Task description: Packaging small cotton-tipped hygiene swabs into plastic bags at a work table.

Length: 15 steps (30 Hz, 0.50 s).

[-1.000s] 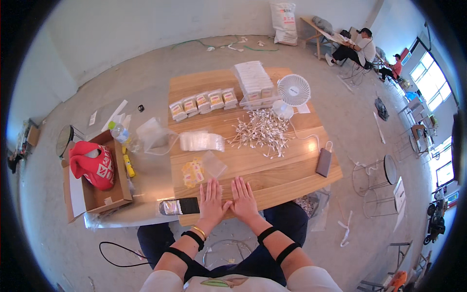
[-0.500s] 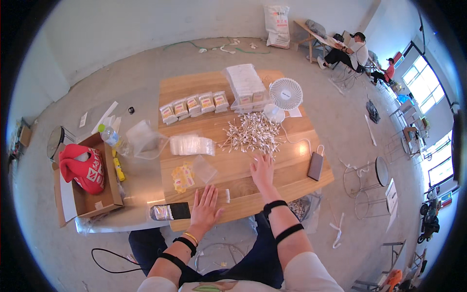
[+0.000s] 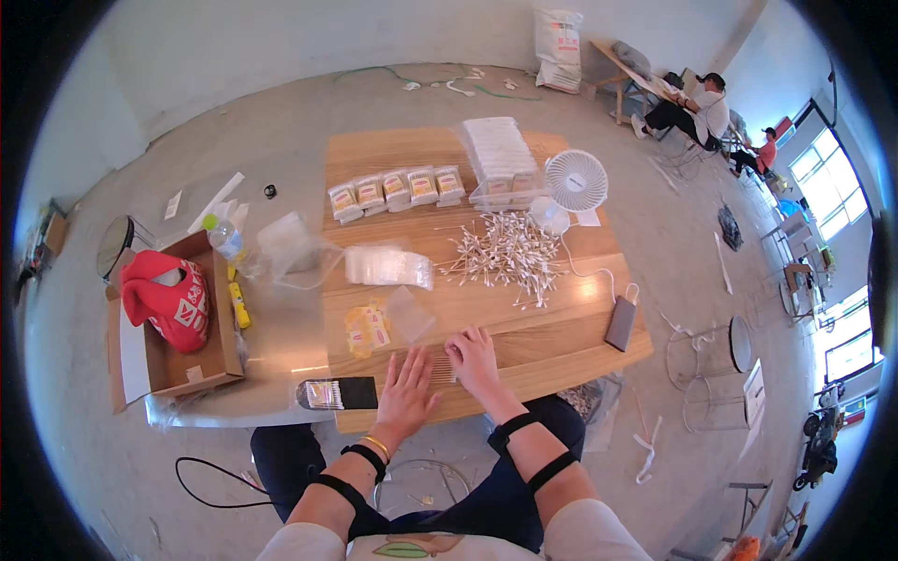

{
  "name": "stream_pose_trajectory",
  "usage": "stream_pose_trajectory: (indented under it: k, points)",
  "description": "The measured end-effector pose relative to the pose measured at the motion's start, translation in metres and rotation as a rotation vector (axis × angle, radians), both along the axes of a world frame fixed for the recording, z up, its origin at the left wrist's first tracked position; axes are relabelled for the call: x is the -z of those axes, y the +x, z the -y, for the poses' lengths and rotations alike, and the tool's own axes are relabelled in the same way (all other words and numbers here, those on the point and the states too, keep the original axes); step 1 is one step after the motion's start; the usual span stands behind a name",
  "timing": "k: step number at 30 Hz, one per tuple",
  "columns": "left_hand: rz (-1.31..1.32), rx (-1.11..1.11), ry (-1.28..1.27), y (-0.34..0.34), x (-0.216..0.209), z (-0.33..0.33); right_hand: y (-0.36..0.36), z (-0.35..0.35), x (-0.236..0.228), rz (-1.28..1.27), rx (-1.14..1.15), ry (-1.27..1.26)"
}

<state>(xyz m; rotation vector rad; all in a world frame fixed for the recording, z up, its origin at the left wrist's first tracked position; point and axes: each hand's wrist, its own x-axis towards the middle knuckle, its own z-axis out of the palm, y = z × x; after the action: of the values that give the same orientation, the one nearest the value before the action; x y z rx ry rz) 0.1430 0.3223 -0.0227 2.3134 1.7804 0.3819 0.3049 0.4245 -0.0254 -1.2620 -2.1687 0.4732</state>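
Head view: the left hand (image 3: 405, 396) lies flat, fingers straight, gripping nothing visible; the right hand (image 3: 474, 360) curls, hold unclear, beside swabs (image 3: 442, 366), probably light, snappable, best pinched mid-stick.

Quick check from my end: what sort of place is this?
Probably a small hand-packing workshop: loose cotton swabs lie heaped on the wooden table, filled packs are lined up toward its far side, and another person sits in the background.

A left hand (image 3: 406, 393) lies flat on a wooden table (image 3: 552, 360) beside a row of cotton swabs (image 3: 442, 368), the right hand (image 3: 475, 361) curled at its other side, a swab pile (image 3: 510, 257) and white fan (image 3: 575, 181) beyond
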Motion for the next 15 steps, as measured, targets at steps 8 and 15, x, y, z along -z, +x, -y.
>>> stream_pose_trajectory:
  k: [8,15]
  points:
    - [0.036,-0.005,0.027,0.000,0.000,0.000,0.018,0.032,-0.010,-0.008,0.004,-0.096]
    - [0.017,-0.010,0.055,-0.001,0.004,-0.001,0.006,0.061,0.001,0.400,-0.119,-0.048]
